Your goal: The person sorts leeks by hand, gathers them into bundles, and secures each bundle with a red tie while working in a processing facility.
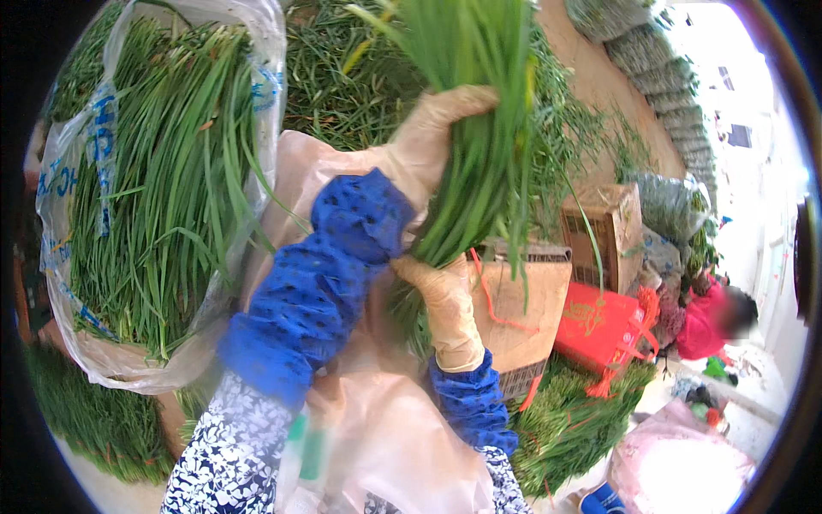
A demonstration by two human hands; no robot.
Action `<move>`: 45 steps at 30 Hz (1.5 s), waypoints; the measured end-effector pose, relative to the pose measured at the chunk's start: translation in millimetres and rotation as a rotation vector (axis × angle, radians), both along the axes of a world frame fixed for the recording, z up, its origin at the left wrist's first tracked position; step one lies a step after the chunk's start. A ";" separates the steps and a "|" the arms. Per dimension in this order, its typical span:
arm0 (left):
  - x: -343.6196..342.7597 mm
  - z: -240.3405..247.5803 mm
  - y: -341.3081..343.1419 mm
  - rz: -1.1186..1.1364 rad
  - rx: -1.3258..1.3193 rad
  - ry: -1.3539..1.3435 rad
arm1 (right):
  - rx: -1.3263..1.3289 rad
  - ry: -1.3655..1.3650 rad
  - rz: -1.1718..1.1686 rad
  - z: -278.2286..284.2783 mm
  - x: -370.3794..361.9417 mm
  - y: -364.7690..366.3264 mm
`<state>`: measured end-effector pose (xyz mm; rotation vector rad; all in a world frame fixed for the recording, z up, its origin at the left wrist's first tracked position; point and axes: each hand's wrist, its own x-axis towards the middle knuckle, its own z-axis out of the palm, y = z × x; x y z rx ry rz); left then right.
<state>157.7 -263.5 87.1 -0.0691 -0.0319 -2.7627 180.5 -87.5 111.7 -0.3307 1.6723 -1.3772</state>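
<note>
A bunch of long, flat green garlic chives (479,163) is raised in front of me, its upper part smeared by motion. My left hand (428,128), in a pale glove, is closed around its middle with the thumb across the leaves. Lower down, my gloved right hand (441,300) has its fingers closed at the bunch's bottom end; its fingertips are partly hidden by the leaves. Blue oversleeves cover both forearms. To the left lies a clear plastic bag (265,111), open and packed with more garlic chives (171,188).
Loose greens (342,86) heap up beyond my hands. A cardboard-coloured box (522,317) with red cord, a wooden-looking crate (599,231) and a red bag (595,321) stand at right. Bundled greens (582,420) lie below them. Another person in pink (702,317) sits farther right.
</note>
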 end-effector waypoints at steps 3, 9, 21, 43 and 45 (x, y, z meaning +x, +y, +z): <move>-19.8 15.2 -3.5 0.140 -0.021 0.057 | -0.003 0.124 -0.043 -32.3 -17.4 -7.7; 3.0 30.8 -23.1 0.428 -0.453 -0.269 | -0.106 0.445 -0.207 14.7 -69.8 -80.1; 59.8 -36.5 -0.5 0.226 -0.487 -0.788 | 0.846 1.612 1.101 -73.6 -162.9 -75.2; -7.0 -116.8 67.0 -0.314 -0.126 -0.753 | 0.875 1.386 0.704 -97.7 -75.4 -47.3; -12.6 -77.5 66.8 -0.356 -0.113 -0.757 | 0.962 1.547 0.574 -107.2 -67.1 -46.3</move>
